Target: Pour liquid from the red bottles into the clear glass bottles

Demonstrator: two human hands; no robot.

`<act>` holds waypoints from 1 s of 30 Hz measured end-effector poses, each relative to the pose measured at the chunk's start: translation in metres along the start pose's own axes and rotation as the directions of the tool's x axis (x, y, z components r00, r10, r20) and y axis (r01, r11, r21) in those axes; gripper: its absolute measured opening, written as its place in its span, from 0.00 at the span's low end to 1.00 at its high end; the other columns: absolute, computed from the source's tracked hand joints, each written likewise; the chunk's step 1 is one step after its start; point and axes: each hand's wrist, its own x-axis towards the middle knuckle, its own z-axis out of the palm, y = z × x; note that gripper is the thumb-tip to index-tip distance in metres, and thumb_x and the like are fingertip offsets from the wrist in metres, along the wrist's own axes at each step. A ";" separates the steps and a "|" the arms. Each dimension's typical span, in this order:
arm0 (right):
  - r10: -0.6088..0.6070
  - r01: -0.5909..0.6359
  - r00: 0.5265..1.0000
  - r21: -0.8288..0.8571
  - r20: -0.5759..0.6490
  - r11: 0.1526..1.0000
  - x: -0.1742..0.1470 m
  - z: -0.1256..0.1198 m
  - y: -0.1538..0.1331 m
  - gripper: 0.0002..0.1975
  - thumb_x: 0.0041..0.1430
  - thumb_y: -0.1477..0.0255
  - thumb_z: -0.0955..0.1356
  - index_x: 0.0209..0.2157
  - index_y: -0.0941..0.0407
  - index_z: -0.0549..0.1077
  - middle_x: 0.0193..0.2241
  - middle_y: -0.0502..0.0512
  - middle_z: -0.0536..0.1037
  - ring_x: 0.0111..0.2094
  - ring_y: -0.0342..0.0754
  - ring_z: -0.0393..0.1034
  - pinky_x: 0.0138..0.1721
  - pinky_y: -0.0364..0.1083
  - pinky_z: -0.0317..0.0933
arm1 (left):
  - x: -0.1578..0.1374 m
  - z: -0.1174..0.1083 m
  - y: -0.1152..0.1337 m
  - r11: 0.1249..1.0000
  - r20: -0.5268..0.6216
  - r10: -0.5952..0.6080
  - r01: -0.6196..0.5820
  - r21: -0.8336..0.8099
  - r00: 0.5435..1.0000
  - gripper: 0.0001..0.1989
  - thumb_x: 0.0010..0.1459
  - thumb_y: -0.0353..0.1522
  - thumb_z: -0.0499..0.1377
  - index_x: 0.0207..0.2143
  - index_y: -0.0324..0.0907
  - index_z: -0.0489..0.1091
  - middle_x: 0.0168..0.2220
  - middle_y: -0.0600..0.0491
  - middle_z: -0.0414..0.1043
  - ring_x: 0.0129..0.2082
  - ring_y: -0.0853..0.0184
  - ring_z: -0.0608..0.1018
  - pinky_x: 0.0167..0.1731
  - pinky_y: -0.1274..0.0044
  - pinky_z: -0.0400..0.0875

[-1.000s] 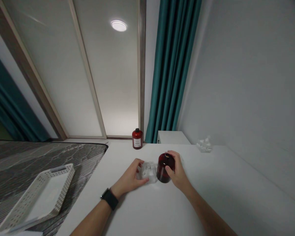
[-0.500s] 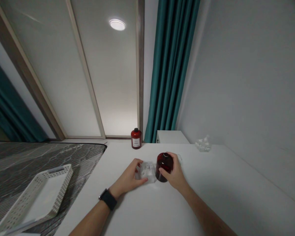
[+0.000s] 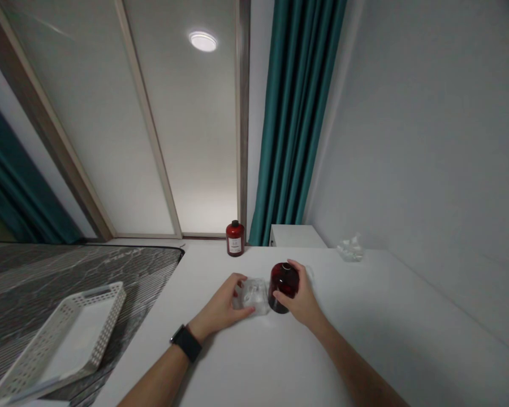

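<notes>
A dark red, see-through round bottle [image 3: 283,282] stands on the white table, a small round opening at its top. My right hand [image 3: 300,297] is wrapped round its right side, thumb across the front and fingers behind. Just left of the bottle sits a clear, shiny object [image 3: 255,295], glass or plastic; I cannot make out which. My left hand [image 3: 227,302] curls about its left side, with fingers at the back and thumb at the front edge. Farther back is another red bottle [image 3: 235,242], with a black cap and a white label.
Crumpled clear plastic [image 3: 350,249] lies at the table's far right, by the wall. To the left, lower than the white table [image 3: 254,362], a white perforated basket [image 3: 106,333] rests on a grey patterned surface [image 3: 21,299]. A white cabinet [image 3: 299,234] stands behind the table.
Almost nothing differs. The red bottle's top has tipped very slightly in my right hand; my left hand stays where it was.
</notes>
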 end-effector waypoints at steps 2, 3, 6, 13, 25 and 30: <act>-0.014 0.013 1.000 -0.041 -0.026 0.999 0.000 0.000 0.000 0.38 0.46 0.70 0.74 0.58 0.53 0.60 0.54 0.62 0.68 0.55 0.60 0.67 0.58 0.63 0.63 | 0.000 0.000 0.000 1.000 -0.002 0.002 -0.002 -0.001 1.000 0.27 0.52 0.31 0.66 0.53 0.43 0.61 0.49 0.48 0.69 0.47 0.59 0.73 0.43 0.69 0.73; -0.023 0.021 0.999 -0.054 -0.029 0.998 0.001 0.000 0.000 0.37 0.47 0.70 0.74 0.58 0.53 0.60 0.54 0.62 0.68 0.55 0.60 0.67 0.58 0.63 0.62 | 0.000 0.000 0.000 1.000 -0.002 0.001 -0.001 -0.002 1.000 0.27 0.52 0.31 0.66 0.53 0.43 0.61 0.49 0.47 0.69 0.47 0.59 0.73 0.43 0.69 0.73; -0.047 0.046 0.999 -0.060 -0.008 0.997 0.001 -0.002 0.001 0.36 0.49 0.71 0.72 0.60 0.53 0.59 0.55 0.63 0.68 0.56 0.60 0.67 0.59 0.63 0.62 | 0.000 -0.001 0.000 1.000 -0.001 -0.003 0.003 0.001 1.000 0.27 0.52 0.32 0.66 0.53 0.43 0.62 0.48 0.48 0.69 0.47 0.59 0.73 0.44 0.68 0.73; -0.044 0.043 0.998 0.014 0.041 0.999 0.002 -0.005 0.004 0.37 0.50 0.73 0.70 0.61 0.52 0.56 0.57 0.63 0.68 0.56 0.59 0.69 0.59 0.63 0.63 | 0.000 0.000 0.001 1.000 -0.009 -0.011 0.011 -0.002 1.000 0.28 0.51 0.31 0.66 0.53 0.43 0.62 0.48 0.47 0.70 0.47 0.58 0.74 0.44 0.68 0.73; 0.037 -0.042 0.999 0.151 0.032 0.988 0.007 0.002 0.012 0.34 0.43 0.72 0.74 0.54 0.51 0.64 0.50 0.59 0.76 0.51 0.59 0.73 0.55 0.63 0.66 | -0.001 -0.001 0.003 0.999 0.000 -0.034 0.034 -0.012 0.999 0.27 0.51 0.31 0.67 0.53 0.43 0.62 0.48 0.47 0.70 0.46 0.59 0.74 0.44 0.68 0.73; 0.021 -0.022 1.000 0.117 0.014 0.993 0.005 0.002 0.007 0.32 0.44 0.72 0.74 0.53 0.52 0.65 0.49 0.58 0.76 0.50 0.58 0.73 0.54 0.61 0.67 | -0.001 0.000 -0.002 1.000 -0.007 -0.018 0.018 -0.017 1.000 0.28 0.51 0.31 0.66 0.53 0.43 0.62 0.49 0.47 0.70 0.48 0.58 0.73 0.45 0.68 0.72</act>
